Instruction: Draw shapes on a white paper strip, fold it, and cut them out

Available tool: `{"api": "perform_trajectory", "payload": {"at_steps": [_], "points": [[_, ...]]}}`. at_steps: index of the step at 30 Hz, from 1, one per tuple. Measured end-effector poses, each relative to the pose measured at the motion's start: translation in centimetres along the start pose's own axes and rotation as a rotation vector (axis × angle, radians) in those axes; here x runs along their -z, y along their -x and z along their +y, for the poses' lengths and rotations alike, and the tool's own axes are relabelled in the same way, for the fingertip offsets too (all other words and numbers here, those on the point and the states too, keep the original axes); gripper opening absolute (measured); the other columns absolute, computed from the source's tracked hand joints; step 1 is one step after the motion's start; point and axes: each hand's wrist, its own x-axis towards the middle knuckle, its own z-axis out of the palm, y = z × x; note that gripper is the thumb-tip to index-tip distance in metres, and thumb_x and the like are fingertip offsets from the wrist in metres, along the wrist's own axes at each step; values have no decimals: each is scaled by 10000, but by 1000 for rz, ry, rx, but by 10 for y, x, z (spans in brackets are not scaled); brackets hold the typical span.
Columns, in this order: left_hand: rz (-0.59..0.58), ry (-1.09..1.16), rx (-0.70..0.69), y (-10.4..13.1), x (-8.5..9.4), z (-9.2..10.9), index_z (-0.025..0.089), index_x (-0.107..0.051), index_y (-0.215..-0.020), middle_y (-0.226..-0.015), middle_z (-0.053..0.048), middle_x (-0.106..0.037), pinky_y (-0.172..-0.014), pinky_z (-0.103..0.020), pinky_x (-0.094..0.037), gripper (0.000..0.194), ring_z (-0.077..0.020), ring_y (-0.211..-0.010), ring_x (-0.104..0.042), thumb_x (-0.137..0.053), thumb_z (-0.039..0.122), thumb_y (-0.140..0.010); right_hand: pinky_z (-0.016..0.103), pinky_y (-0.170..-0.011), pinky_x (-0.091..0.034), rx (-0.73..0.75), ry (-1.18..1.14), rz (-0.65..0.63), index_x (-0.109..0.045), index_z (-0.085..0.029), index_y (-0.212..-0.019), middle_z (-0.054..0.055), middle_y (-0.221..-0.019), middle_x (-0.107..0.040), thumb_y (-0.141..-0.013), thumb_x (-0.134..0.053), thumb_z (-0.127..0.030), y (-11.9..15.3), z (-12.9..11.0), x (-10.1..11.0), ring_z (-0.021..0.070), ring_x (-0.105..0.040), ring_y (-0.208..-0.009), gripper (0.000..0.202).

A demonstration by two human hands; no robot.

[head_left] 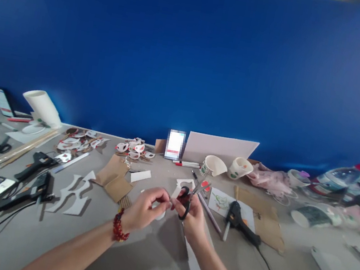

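Observation:
My left hand, with a red bead bracelet at its wrist, is closed in a pinch on a small white paper piece. Touching close beside it, my right hand has its fingers through the handles of black-handled scissors. The metal blades point up and to the right, away from the paper piece. My right fingertips also meet the paper's lower edge. A round white piece lies partly hidden behind my left hand.
Glue guns lie right and left, with cables. Brown cardboard, white cut-outs and a white strip are on the grey table. Paper cups, a lit phone and a bottle stand near the blue wall.

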Motion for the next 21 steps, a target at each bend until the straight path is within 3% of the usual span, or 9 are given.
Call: {"api": "perform_trajectory", "payload": {"at_steps": [6, 12, 18, 21], "points": [[-47, -70, 58, 12, 1, -1, 179, -574, -754, -696, -4, -560, -649, -234, -391, 230, -147, -674, -505, -480, 301, -925, 242, -573, -450, -89, -20, 1, -524, -208, -882, -45, -702, -532, -724, -746, -343, 14, 2, -2, 118, -545, -573, 304], [-6, -318, -40, 16, -1, -8, 187, -553, -729, -725, -5, -580, -700, -241, -392, 174, -156, -719, -534, -530, 242, -893, 230, -582, -447, -74, 17, -14, -539, -199, -875, -29, -730, -547, -754, -724, -339, 16, 10, 3, 119, -537, -608, 261], [-76, -73, 126, 16, -6, -19, 170, -582, -715, -675, 3, -596, -601, -210, -378, 261, -134, -652, -528, -571, 361, -893, 217, -570, -435, -83, 24, 29, -561, -193, -834, -23, -740, -557, -704, -764, -362, 19, 7, 1, 119, -514, -629, 294], [-69, -8, 141, 18, -8, -20, 162, -589, -719, -681, -1, -610, -604, -207, -380, 265, -130, -650, -530, -572, 362, -892, 219, -569, -438, -116, 11, 28, -565, -194, -822, -26, -733, -561, -678, -789, -363, 20, 3, 0, 121, -522, -626, 316]]}}
